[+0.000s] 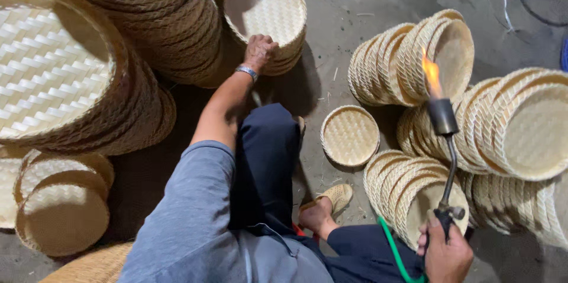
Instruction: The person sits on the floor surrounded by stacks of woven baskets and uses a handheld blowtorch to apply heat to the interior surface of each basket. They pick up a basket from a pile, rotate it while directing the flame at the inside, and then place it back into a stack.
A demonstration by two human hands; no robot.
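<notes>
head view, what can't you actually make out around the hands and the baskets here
- Left hand: fingers curl over the rim of a small stack of woven baskets; fingertips hidden, stack count unclear.
- Right hand: partly cut off by the bottom edge, gripping the gas torch; its handle is covered.
- Green hose: leaves the frame at the bottom.
- Large basket stack: cut off by the left edge.

Hidden and cut off

My left hand (259, 51) hides part of the small basket stack (267, 18); the frame's bottom edge crops my right hand (445, 254) and green hose (395, 252).
</notes>
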